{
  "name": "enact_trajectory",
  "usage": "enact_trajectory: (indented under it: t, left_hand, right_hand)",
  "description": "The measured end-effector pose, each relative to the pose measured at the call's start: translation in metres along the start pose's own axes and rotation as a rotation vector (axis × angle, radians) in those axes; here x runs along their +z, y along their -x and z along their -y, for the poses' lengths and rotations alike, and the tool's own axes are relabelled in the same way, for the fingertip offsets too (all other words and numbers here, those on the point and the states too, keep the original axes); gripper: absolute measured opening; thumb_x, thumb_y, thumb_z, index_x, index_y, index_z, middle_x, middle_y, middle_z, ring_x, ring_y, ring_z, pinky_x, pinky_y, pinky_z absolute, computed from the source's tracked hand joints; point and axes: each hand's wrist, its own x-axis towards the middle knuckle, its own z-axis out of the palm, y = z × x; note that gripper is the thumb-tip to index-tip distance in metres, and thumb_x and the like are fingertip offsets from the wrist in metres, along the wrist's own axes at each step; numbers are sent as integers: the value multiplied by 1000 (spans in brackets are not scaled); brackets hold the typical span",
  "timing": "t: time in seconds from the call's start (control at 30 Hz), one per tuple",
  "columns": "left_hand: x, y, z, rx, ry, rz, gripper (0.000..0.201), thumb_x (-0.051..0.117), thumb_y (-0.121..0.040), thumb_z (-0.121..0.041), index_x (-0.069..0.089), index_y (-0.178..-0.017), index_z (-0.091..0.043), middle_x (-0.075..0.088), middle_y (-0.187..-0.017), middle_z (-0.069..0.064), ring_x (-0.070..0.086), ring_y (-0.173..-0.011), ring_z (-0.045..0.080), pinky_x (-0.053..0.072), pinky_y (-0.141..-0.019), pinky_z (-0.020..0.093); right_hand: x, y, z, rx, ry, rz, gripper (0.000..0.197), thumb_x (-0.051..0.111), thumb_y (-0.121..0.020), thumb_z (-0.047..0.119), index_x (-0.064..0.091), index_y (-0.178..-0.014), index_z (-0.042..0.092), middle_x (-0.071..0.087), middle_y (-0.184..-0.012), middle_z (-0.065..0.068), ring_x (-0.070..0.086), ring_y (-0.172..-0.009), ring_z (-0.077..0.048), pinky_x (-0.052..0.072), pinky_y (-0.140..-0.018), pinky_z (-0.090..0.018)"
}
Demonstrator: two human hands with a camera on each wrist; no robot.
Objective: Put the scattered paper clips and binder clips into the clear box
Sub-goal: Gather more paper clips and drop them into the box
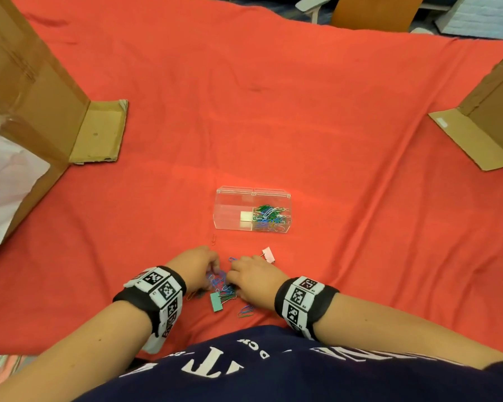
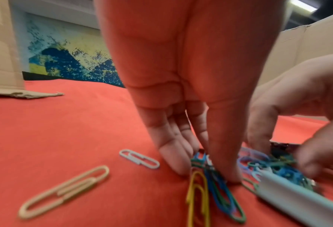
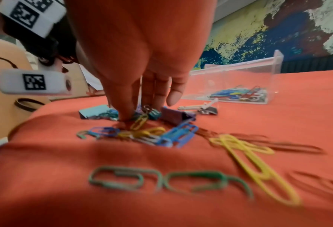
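Paper clips [image 1: 222, 285] lie heaped between both hands: left hand [image 1: 196, 266] pinches a few between thumb and fingers, right hand [image 1: 251, 278] presses straight fingertips into them. Beyond the grips sits the clear box [image 1: 251, 208], clips inside. Green binder clip [image 1: 216, 302] lies nearer, pink one [image 1: 268, 254] beside the right; only the right wrist view shows a purple binder clip [image 3: 174, 116].

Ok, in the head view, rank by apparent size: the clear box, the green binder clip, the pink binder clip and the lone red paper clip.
1. clear box, by far the largest.
2. green binder clip.
3. pink binder clip, a little smaller, though it lies farther from the camera, so that is unsure.
4. red paper clip, smallest.
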Motion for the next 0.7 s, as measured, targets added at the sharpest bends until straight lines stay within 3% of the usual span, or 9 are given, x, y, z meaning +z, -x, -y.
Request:
enact_trajectory:
  t: [0.07, 0.1, 0.17, 0.2, 0.27, 0.33, 0.5, 0.6, 0.7]
  left_hand:
    - [1, 1, -2, 21, 26, -30, 27, 73, -67, -14, 64, -92, -15, 37, -71, -15, 47, -79, 12, 31, -55, 15]
    - [1, 1, -2, 22, 33, -30, 23, 72, -69, -14, 65, -91, -15, 39, -70, -15, 48, -79, 12, 32, -57, 16]
    - [1, 3, -4, 12, 38, -20, 17, 68, -71, -13, 67, -87, -15, 42, -70, -14, 50, -78, 11, 36, -65, 20]
    - [0, 4, -4, 7, 40, -20, 16, 66, -71, -12, 68, -86, -15, 43, -71, -13, 51, -77, 11, 36, -67, 20]
    - [-3, 5, -7, 0, 58, -25, 17, 63, -69, -9, 69, -84, -16, 47, -73, -11, 52, -77, 11, 39, -69, 19]
    - [-8, 5, -10, -6, 89, -30, 20, 60, -69, -4, 70, -83, -15, 57, -80, -4, 55, -76, 11, 43, -70, 19]
    - [-28, -1, -27, 42, 159, -164, 21, 57, -73, -1, 70, -83, -15, 64, -78, -1, 55, -67, 7, 42, -64, 13]
    - [-42, -8, -44, 104, 312, -296, 23, 64, -73, -2, 66, -76, -24, 56, -69, -13, 51, -59, -3, 37, -59, 6]
    - [-54, -18, -61, 129, 455, -424, 22, 66, -71, 1, 66, -77, -21, 54, -71, -11, 53, -65, 8, 40, -61, 9]
  right_hand:
    - [2, 4, -3, 51, 34, 25, 11, 68, -72, 22, 66, -82, 17, 67, -83, -4, 63, -84, -25, 49, -75, -34]
    - [5, 5, -5, 100, 71, 26, 13, 76, -62, 28, 65, -69, 25, 66, -69, 6, 64, -70, -15, 50, -67, -26]
    - [14, 6, -10, 141, 47, -54, 21, 81, -49, 31, 62, -57, 28, 61, -54, 10, 61, -55, -9, 52, -62, -21]
    - [12, 9, -10, 130, -9, -87, 18, 81, -52, 26, 64, -59, 26, 63, -56, 8, 62, -58, -13, 55, -67, -26]
    - [2, 14, -13, 123, -158, -121, 6, 68, -71, 16, 68, -76, 19, 70, -78, -2, 65, -80, -23, 50, -85, -38]
    - [-7, 21, -19, 222, -278, -157, 16, 55, -85, 17, 68, -95, 17, 68, -99, -5, 59, -98, -24, 38, -93, -36]
    - [-28, 34, -42, 496, -643, -374, 11, 62, -83, 13, 70, -90, 16, 64, -87, -2, 52, -66, -8, 33, -55, -8]
    - [-39, 37, -59, 593, -773, -516, 8, 65, -81, 12, 70, -84, 16, 61, -73, 4, 49, -59, -2, 36, -56, -6]
    - [-51, 35, -72, 675, -907, -655, 7, 66, -80, 9, 70, -83, 15, 59, -62, 6, 52, -58, -8, 43, -59, -14]
